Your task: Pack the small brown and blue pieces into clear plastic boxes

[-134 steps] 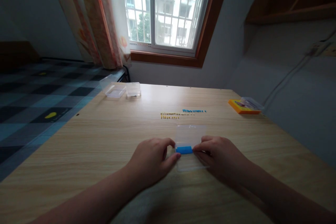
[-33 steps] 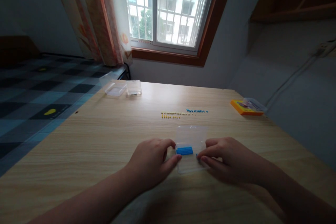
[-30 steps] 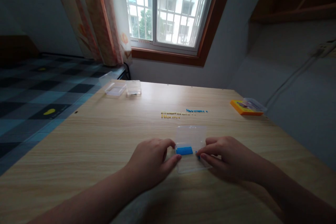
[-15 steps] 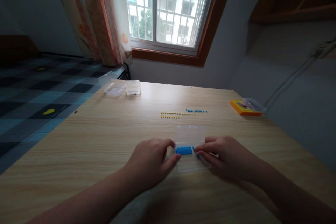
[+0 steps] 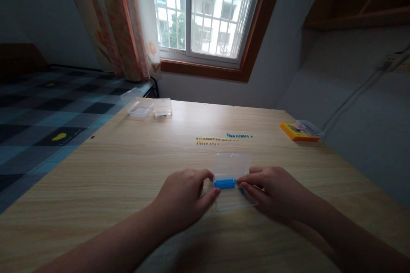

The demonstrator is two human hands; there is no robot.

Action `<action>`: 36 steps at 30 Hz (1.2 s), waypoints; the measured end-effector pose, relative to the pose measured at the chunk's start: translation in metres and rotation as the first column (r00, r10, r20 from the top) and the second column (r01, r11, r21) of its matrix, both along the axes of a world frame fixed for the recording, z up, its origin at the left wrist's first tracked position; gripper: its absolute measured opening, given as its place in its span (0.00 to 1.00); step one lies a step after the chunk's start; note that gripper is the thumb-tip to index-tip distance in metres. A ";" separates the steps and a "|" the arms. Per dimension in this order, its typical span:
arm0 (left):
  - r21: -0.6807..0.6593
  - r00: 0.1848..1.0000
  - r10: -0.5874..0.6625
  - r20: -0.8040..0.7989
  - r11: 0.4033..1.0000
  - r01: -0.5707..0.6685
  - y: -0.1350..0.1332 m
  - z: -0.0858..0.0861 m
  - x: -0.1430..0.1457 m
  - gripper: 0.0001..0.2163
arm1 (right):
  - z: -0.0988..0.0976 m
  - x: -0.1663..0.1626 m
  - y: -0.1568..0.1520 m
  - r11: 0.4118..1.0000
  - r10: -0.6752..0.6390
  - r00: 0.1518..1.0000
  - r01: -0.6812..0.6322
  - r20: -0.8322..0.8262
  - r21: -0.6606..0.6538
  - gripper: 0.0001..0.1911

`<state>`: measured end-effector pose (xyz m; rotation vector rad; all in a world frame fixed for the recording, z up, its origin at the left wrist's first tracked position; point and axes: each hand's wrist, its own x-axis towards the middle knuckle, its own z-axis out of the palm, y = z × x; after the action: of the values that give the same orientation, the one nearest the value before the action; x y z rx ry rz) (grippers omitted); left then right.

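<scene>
An open clear plastic box (image 5: 233,204) lies on the table before me, its see-through lid (image 5: 233,161) folded back on the far side. Inside it a block of small blue pieces (image 5: 224,184) sits side by side against the left wall. My left hand (image 5: 188,192) grips that left wall between thumb and forefinger. At the right end of the row, my right hand (image 5: 270,185) pinches a small blue piece (image 5: 235,181) against the others, its fingertips partly hiding it. Another small blue bit (image 5: 242,192) shows under the right fingers.
Beyond the box lie rows of tiny yellow pieces (image 5: 206,141) and blue pieces (image 5: 239,135). Two clear plastic boxes (image 5: 163,107) stand at the far left of the table. An orange-yellow box (image 5: 299,133) sits near the right edge. A bed (image 5: 60,111) adjoins the left side.
My right fingertips have brought the small blue piece slightly left, closing the gap to the blue row. My left hand and the box have stayed in place.
</scene>
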<state>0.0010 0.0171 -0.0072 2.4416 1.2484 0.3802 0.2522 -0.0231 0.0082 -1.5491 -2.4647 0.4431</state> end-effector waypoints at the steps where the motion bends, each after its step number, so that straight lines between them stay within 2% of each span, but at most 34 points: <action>1: 0.000 1.000 0.001 0.001 1.000 -0.001 0.000 0.000 0.000 0.13 | -0.001 0.000 0.000 1.000 0.001 1.000 -0.001 0.004 0.001 0.13; 9: -0.006 1.000 0.004 -0.014 1.000 -0.004 0.000 -0.001 0.000 0.14 | -0.003 -0.001 -0.001 1.000 0.001 1.000 -0.002 0.021 0.008 0.14; 14: 0.000 1.000 0.008 -0.009 1.000 -0.008 0.001 -0.002 0.000 0.14 | 0.003 0.002 -0.001 1.000 -0.008 1.000 0.008 -0.011 0.020 0.13; 19: -0.001 1.000 0.002 -0.004 1.000 -0.002 0.001 -0.001 0.000 0.14 | 0.012 0.004 -0.004 0.999 0.024 0.999 -0.026 -0.033 -0.037 0.13; 23: 0.004 1.000 0.004 -0.011 1.000 -0.004 0.000 0.000 0.000 0.14 | 0.011 0.002 -0.007 0.997 0.048 0.999 -0.049 -0.004 -0.066 0.13; 36: -0.002 1.000 -0.010 -0.008 1.000 0.010 0.000 0.001 0.000 0.13 | 0.009 0.001 -0.004 1.000 0.016 1.000 -0.016 0.007 -0.014 0.14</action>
<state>0.0006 0.0168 -0.0058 2.4493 1.2387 0.3665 0.2530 -0.0269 0.0168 -1.5391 -2.4861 0.4591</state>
